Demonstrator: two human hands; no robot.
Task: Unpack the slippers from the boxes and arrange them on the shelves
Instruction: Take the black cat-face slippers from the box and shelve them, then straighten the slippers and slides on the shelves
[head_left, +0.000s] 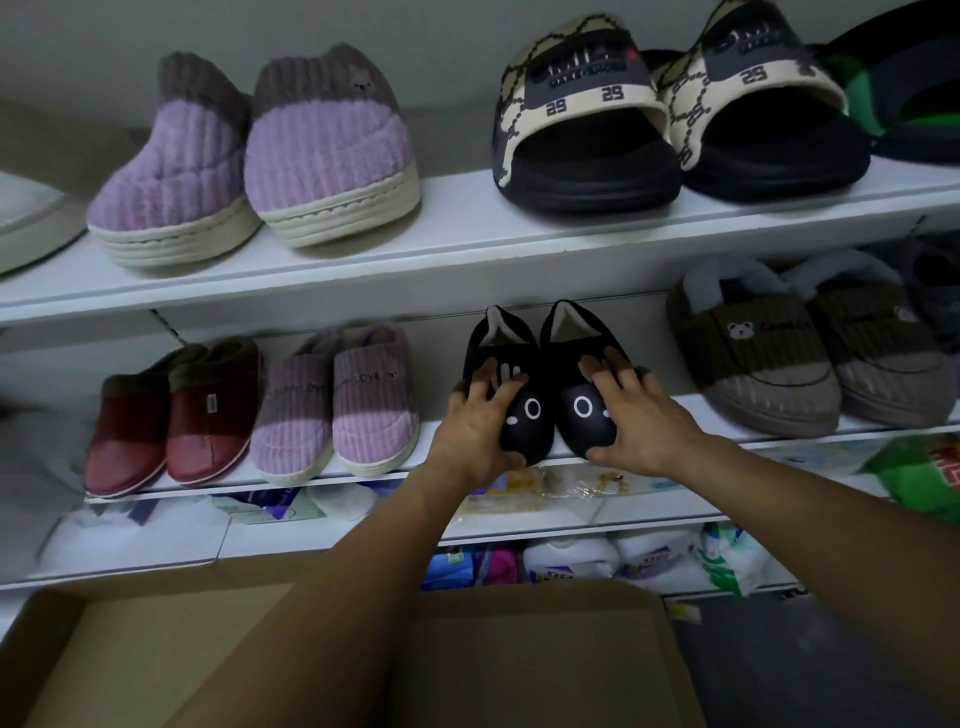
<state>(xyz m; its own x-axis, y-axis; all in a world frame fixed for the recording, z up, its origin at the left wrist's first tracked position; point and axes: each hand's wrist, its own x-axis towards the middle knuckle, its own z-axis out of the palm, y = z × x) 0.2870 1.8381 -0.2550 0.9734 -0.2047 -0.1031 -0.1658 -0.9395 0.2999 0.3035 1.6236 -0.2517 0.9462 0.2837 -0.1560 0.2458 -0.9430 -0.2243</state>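
Two small black slippers with white eye marks stand side by side on the middle shelf (436, 470), toes toward me. My left hand (475, 428) grips the left black slipper (522, 415), fingers over its top and thumb under the toe. My right hand (636, 421) holds the right black slipper (579, 410) the same way, fingers spread across its upper. An open cardboard box (545, 654) lies below my forearms; its inside is mostly hidden by my arms.
The upper shelf (441, 234) carries lilac fleece slippers (249, 166) and patterned slides (670, 114). On the middle shelf stand maroon slippers (166, 421), lilac slippers (337, 410) and brown bear slippers (810, 353). Packaged goods (571, 558) fill the shelves beneath.
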